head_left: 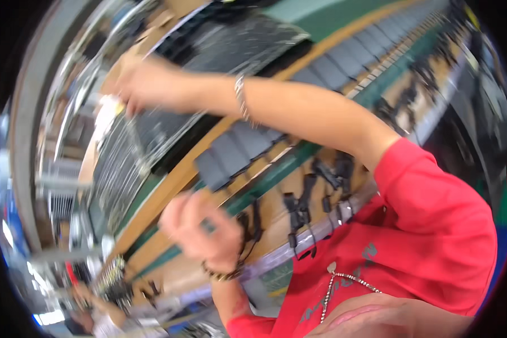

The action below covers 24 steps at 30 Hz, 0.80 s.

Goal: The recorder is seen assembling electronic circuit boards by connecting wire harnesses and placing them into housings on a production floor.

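My right arm reaches across the bench to the upper left, a chain bracelet at its wrist. Motion blurs my right hand (146,84), whose fingers point down beside a bright, shiny spot at the edge of a dark stack wrapped in clear film (146,132). Closer to my body, my left hand (200,228) is raised over the bench with its fingers curled in. A dark ring-like patch shows on one finger. What the left fingers hold, if anything, is hidden. Just beyond that hand lies a row of dark grey rectangular cases (225,158).
Black corded parts (304,205) lie along the near side of the bench. A green strip (276,174) runs between them and the grey cases. Metal racks (73,121) stand at the left. Another person's arm (104,307) shows at the lower left.
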Each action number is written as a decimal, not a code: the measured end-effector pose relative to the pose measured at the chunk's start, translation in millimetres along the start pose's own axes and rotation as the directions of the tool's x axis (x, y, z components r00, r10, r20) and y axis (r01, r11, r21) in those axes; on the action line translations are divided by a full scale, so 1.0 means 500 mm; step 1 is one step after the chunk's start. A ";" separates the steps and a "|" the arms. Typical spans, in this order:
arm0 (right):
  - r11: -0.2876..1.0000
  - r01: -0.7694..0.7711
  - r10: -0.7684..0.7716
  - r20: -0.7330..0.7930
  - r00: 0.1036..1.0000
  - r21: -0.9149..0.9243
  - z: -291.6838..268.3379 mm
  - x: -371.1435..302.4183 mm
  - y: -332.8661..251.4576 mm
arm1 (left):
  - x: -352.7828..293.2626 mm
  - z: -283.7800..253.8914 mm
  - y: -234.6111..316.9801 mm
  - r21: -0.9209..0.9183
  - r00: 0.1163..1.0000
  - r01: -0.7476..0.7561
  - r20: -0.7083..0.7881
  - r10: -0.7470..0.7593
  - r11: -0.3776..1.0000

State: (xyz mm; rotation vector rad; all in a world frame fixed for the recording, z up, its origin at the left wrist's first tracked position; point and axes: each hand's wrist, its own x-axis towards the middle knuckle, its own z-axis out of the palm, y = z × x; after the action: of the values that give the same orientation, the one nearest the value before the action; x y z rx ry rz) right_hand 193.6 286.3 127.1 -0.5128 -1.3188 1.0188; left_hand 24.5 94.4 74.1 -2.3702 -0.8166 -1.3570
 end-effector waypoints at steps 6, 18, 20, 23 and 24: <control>0.628 -0.043 0.498 -0.359 0.790 0.777 -0.004 0.118 0.055 | 0.056 0.103 0.122 -0.347 0.990 0.119 0.114 -0.084 0.930; 0.550 -0.017 0.635 -0.405 0.658 0.835 -0.020 0.096 0.088 | 0.093 0.159 0.181 -0.062 0.957 0.240 0.183 -0.225 0.969; 0.545 0.017 0.634 -0.425 0.646 0.838 -0.028 0.091 0.087 | 0.112 0.166 0.169 -0.065 0.944 0.270 0.217 -0.250 0.961; 0.536 0.023 0.661 -0.436 0.610 0.844 -0.033 0.083 0.094 | 0.122 0.172 0.154 -0.074 0.910 0.340 0.277 -0.309 0.937; 0.531 0.023 0.666 -0.434 0.607 0.847 -0.031 0.079 0.098 | 0.118 0.173 0.155 -0.046 0.914 0.327 0.268 -0.304 0.944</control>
State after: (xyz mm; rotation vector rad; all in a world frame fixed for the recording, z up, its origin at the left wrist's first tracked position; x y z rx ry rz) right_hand 190.2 347.4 105.8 -0.4140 0.0934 1.4216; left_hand 154.4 95.9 82.1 -2.6075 -1.2865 -1.2312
